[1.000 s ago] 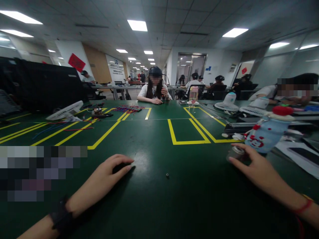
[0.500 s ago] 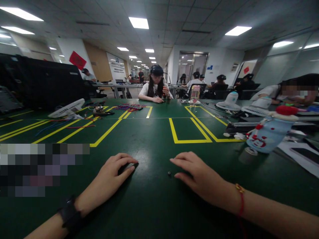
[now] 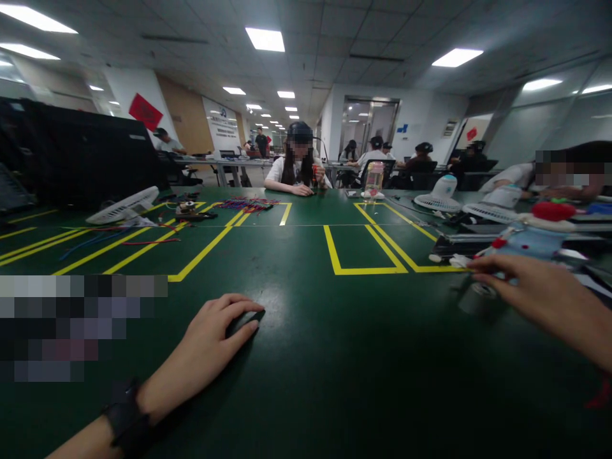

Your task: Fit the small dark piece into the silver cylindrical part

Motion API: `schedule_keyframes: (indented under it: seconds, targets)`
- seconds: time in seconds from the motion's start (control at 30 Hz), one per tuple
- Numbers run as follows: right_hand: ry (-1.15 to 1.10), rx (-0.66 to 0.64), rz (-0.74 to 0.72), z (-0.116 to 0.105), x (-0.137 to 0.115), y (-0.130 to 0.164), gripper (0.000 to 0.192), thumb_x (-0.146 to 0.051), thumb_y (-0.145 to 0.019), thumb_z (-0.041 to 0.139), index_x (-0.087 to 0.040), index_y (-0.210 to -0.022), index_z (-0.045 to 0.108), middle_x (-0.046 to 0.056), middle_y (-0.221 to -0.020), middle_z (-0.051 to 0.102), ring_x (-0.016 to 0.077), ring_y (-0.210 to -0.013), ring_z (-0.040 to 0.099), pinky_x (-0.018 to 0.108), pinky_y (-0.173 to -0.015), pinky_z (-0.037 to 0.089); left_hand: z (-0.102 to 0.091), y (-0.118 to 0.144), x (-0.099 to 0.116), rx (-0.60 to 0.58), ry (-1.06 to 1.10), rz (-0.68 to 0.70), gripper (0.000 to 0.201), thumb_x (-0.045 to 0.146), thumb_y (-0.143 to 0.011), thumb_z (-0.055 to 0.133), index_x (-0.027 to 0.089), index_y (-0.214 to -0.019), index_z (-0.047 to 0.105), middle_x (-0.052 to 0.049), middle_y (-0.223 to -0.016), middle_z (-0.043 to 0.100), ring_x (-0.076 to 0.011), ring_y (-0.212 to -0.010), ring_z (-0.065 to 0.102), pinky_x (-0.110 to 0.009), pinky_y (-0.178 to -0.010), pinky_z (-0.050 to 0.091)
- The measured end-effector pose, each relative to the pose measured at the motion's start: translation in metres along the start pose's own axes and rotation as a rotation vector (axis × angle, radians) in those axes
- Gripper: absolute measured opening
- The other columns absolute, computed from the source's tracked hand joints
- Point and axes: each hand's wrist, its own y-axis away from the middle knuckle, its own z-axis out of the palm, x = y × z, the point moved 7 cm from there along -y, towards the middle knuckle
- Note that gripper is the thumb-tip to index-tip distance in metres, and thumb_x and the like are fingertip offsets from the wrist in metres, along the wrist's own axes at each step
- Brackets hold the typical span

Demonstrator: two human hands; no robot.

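Note:
My left hand (image 3: 210,338) lies palm down on the green table (image 3: 335,389), fingers curled over a small dark object (image 3: 245,322) that is mostly hidden. My right hand (image 3: 540,296) hovers at the right with its fingertips pinched together, just above a small round lidded container (image 3: 475,298). The tiny black part that lay mid-table is no longer there; whatever sits between the pinched fingertips is too small and blurred to make out. A black band is on my left wrist.
Behind my right hand lies a pale blue bottle (image 3: 530,241) with a red cap. Yellow tape outlines (image 3: 366,271) mark the table. Desk fans (image 3: 125,207) (image 3: 440,194), coloured wires (image 3: 248,205) and papers lie around. A person (image 3: 296,171) sits opposite; others work at the right.
My right hand swung from the container to the tiny black part mid-table, then back right above the container. The part is gone from the table. My left hand stayed put.

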Motion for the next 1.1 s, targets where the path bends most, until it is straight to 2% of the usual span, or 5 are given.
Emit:
schedule_keyframes:
  seconds: [0.17,0.6,0.83,0.97,1.1]
  targets:
    - [0.018,-0.151,0.222,0.012,0.057,0.003,0.028,-0.040,-0.078,0.060,-0.021,-0.095,0.071,0.008,-0.094,0.071,0.0217,-0.077,0.064,0.032,-0.069,0.044,0.000,0.001,-0.001,-0.003,0.010,-0.008,0.033,0.050,-0.089,0.049,0.034,-0.115,0.061,-0.002,-0.122,0.056,-0.0272,-0.113,0.049,-0.045,-0.096,0.040]
    - [-0.079,-0.116,0.263,0.014,0.047,0.004,0.029,-0.045,-0.080,0.059,-0.023,-0.094,0.071,0.007,-0.096,0.070,0.0191,-0.080,0.064,0.033,-0.071,0.043,-0.002,0.003,0.000,-0.015,0.050,-0.002,0.034,0.050,-0.089,0.049,0.033,-0.117,0.061,-0.004,-0.124,0.054,-0.0280,-0.115,0.048,-0.048,-0.097,0.039]
    - [-0.422,-0.220,0.249,0.035,0.061,0.016,0.060,-0.041,-0.073,0.068,-0.024,-0.129,0.056,0.013,-0.123,0.062,0.0243,-0.100,0.065,0.033,-0.078,0.049,-0.001,0.003,-0.001,-0.027,0.039,-0.017,0.033,0.050,-0.090,0.049,0.034,-0.116,0.060,-0.002,-0.125,0.053,-0.0264,-0.116,0.047,-0.046,-0.098,0.038]
    - [-0.205,-0.175,0.218,0.030,0.026,0.020,0.049,-0.050,-0.082,0.056,-0.021,-0.121,0.063,0.014,-0.112,0.067,0.0252,-0.090,0.067,0.036,-0.076,0.050,-0.002,0.003,0.002,-0.007,0.028,-0.008,0.032,0.049,-0.090,0.049,0.034,-0.116,0.060,-0.002,-0.124,0.054,-0.0262,-0.115,0.048,-0.046,-0.098,0.039]
    - [-0.351,-0.104,-0.101,0.025,-0.081,0.018,0.047,-0.047,-0.087,0.050,-0.025,-0.129,0.055,0.008,-0.126,0.060,0.0231,-0.110,0.059,0.037,-0.090,0.049,-0.003,0.003,0.004,0.003,0.025,-0.003,0.031,0.048,-0.090,0.049,0.034,-0.115,0.061,-0.002,-0.123,0.055,-0.0266,-0.114,0.049,-0.046,-0.097,0.040]
